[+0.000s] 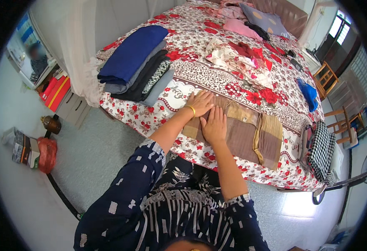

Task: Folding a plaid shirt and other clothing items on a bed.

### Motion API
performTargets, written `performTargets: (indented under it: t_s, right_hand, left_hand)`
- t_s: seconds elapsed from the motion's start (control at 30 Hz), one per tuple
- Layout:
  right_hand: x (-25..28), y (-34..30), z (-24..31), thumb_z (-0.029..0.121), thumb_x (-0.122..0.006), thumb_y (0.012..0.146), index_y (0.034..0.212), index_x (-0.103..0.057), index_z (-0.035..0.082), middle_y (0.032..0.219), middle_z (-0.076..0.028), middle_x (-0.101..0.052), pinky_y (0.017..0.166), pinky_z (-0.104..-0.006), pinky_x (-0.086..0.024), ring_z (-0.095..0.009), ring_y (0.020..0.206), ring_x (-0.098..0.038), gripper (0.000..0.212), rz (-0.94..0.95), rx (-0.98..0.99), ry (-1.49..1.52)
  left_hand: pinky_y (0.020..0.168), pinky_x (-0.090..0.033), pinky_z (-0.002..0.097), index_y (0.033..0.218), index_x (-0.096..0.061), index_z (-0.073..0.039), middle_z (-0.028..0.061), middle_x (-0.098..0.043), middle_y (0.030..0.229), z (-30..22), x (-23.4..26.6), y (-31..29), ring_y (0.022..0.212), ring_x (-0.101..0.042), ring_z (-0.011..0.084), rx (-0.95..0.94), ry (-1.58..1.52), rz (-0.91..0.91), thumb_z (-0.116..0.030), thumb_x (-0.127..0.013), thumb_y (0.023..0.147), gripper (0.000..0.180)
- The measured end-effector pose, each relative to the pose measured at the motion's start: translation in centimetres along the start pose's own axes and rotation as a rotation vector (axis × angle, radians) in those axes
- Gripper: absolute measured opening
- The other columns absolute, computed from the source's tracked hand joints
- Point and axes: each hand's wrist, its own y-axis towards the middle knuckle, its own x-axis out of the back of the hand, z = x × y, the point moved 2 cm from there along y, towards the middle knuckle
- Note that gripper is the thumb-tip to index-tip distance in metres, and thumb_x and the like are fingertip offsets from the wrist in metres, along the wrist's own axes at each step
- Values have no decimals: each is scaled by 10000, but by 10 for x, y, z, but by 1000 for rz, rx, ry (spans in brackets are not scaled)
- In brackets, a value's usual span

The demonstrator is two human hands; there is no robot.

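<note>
A brown and tan plaid cloth, partly folded, lies along the near edge of the bed. Its right part is doubled over in gathered tan and brown layers. My left hand, with a yellow bangle at the wrist, rests flat on the cloth's far left part. Just right of it, my right hand also lies flat on the cloth, fingers pointing away from me. Neither hand grips anything. To the left of my left hand stands a stack of folded clothes, blue on top with grey and black ones below.
The bed bears a red-flowered spread. Crumpled white and red fabric and a blue cloth item lie farther off. Checked folded cloths sit at the right corner. Wooden chairs stand beyond; a drawer cabinet is at left.
</note>
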Motion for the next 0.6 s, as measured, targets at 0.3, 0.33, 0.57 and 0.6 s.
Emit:
performTargets:
  t_s: [0.3,0.33,0.57,0.6]
  right_hand:
    - [-2,0,1,429,-357,869,1290,-300,-29,1345,-157,-315,1032,-408,-184,-272,1269,-246,625,49,-52,-59]
    - [0,0,2,429,-357,869,1290,-300,-29,1345,-157,-315,1032,-408,-184,-272,1269,-246,625,51,-52,-60]
    - [-1,0,6,423,-357,869,1293,-298,-23,1353,-151,-304,1037,-410,-175,-269,1273,-240,618,39,-46,-29]
    - [0,0,6,423,-358,868,1294,-298,-21,1354,-150,-303,1038,-410,-174,-268,1273,-239,618,39,-39,-21]
  left_hand:
    - [1040,-68,525,1362,-208,-175,19,-129,1436,12,-4,45,1324,-87,196,113,124,67,-427,-208,897,529]
    - [1040,-62,529,1365,-198,-180,19,-114,1438,14,-5,49,1324,-82,195,120,141,54,-419,-199,898,525]
    - [1028,-83,535,1354,-235,-152,50,-140,1431,24,1,62,1323,-91,195,277,274,-69,-400,-259,898,520]
    - [1020,-114,529,1329,-285,-112,79,-192,1414,28,6,62,1315,-127,208,265,330,-132,-360,-333,887,509]
